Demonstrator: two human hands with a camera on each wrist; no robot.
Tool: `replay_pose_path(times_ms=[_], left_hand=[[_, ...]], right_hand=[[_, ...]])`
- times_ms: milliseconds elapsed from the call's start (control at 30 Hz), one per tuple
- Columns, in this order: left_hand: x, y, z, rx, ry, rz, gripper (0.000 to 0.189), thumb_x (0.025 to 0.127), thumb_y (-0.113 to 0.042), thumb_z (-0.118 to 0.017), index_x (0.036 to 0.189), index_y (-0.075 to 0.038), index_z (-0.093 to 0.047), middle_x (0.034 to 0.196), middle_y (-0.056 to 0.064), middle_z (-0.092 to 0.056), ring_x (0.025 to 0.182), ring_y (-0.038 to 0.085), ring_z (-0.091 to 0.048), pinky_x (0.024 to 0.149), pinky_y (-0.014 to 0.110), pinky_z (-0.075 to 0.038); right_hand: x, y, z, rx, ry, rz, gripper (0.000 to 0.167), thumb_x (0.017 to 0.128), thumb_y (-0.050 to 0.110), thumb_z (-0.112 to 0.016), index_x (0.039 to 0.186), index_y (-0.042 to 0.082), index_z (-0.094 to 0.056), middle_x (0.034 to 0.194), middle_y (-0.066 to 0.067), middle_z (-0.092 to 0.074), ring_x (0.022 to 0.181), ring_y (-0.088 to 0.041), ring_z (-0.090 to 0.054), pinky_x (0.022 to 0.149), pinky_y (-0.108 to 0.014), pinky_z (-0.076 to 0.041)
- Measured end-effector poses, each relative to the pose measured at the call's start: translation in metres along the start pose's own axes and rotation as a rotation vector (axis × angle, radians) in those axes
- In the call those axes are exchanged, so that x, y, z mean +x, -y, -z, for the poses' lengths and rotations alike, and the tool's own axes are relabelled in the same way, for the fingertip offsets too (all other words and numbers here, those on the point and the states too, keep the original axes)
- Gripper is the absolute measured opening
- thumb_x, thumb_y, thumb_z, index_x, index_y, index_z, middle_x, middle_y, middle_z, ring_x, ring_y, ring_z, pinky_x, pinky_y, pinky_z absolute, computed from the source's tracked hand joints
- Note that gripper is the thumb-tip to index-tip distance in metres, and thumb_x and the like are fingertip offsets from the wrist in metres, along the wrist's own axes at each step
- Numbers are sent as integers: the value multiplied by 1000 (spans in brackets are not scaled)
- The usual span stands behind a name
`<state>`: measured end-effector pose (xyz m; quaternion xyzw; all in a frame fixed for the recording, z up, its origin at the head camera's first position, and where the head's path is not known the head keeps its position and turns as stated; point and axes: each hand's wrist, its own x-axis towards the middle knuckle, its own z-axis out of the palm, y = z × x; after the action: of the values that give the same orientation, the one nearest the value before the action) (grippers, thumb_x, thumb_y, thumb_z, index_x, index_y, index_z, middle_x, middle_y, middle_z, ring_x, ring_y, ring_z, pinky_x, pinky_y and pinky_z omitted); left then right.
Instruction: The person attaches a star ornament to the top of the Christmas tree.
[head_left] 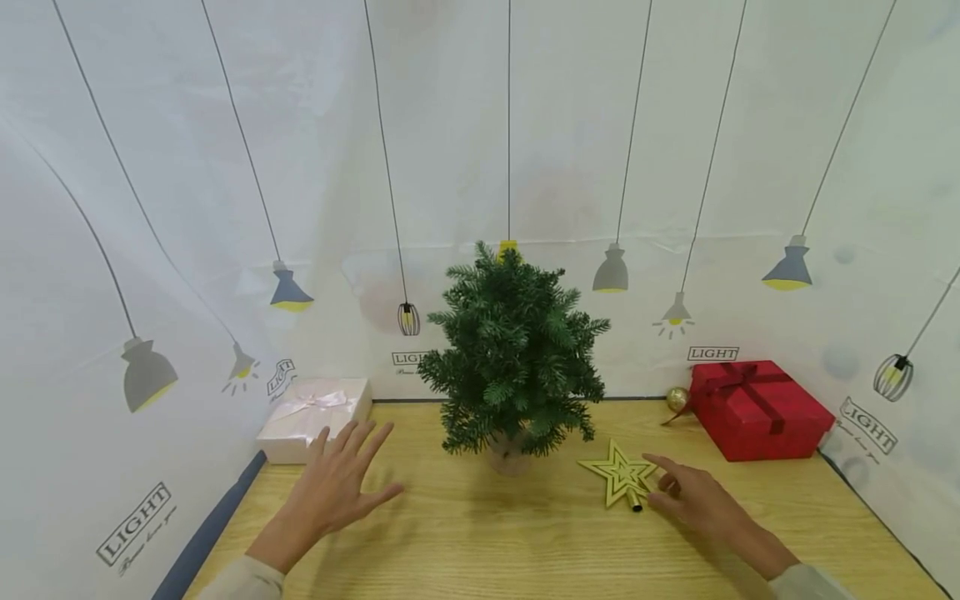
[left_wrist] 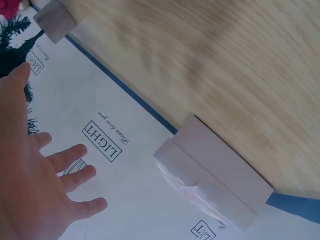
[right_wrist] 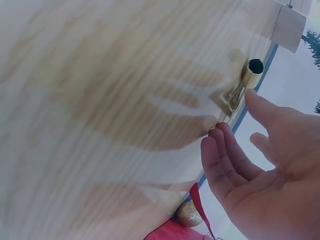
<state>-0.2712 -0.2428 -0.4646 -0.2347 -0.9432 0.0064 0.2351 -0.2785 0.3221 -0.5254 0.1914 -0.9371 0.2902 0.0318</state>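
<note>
A small green artificial Christmas tree (head_left: 517, 358) stands upright in a pale base (head_left: 510, 454) at the middle of the table. To its right lies a gold star tree topper (head_left: 621, 473) with a short tube socket (right_wrist: 252, 73) at its lower end. My right hand (head_left: 701, 504) is right beside the star, fingers bent slightly and thumb apart from them near the socket; whether a fingertip touches it, I cannot tell. On the other side my left hand (head_left: 341, 479) hovers with fingers spread, holding nothing, in front of a pale pink gift box (head_left: 341, 400).
A red gift box (head_left: 765, 408) with a dark red ribbon sits at the back right. Next to it rests a gold ball ornament (head_left: 677, 398). A white sheet printed with hanging lamps (head_left: 611, 271) encloses the back and sides of the wooden table (head_left: 480, 542).
</note>
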Motion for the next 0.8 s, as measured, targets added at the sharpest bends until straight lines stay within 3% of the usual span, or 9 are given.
replay_pose_path(times_ms=[233,467,600,800], left_hand=[[9,0,10,-17,54,10,91,92,-72,-62,161,-16,-41,148,16,-56,139,43,-49,113,73,-31],[19,1,17,-15,61,14,92,92,-73,-60,162,-17,-39,148,15,-57,137,41,-50,115,72,-30],[23,2,21,-11,69,17,93,92,-73,-61,162,-17,-39,145,15,-59,137,41,-51,114,71,-31],[28,3,27,-3,79,20,92,92,-72,-61,162,-17,-38,144,15,-60,137,41,-51,115,71,-29]], right_hand=[[5,2,0,46,10,57,63,90,15,-82,141,-9,-54,91,-2,-72,78,-12,-69,66,-28,-57],[7,1,1,102,30,11,67,87,11,-84,141,-12,-52,85,-2,-71,73,-10,-66,63,-26,-54],[7,-1,1,99,36,44,72,88,10,-83,145,-13,-45,84,0,-69,70,-4,-61,61,-24,-50],[4,-1,2,146,8,224,83,88,2,-81,159,12,-37,81,2,-61,69,0,-54,57,-22,-47]])
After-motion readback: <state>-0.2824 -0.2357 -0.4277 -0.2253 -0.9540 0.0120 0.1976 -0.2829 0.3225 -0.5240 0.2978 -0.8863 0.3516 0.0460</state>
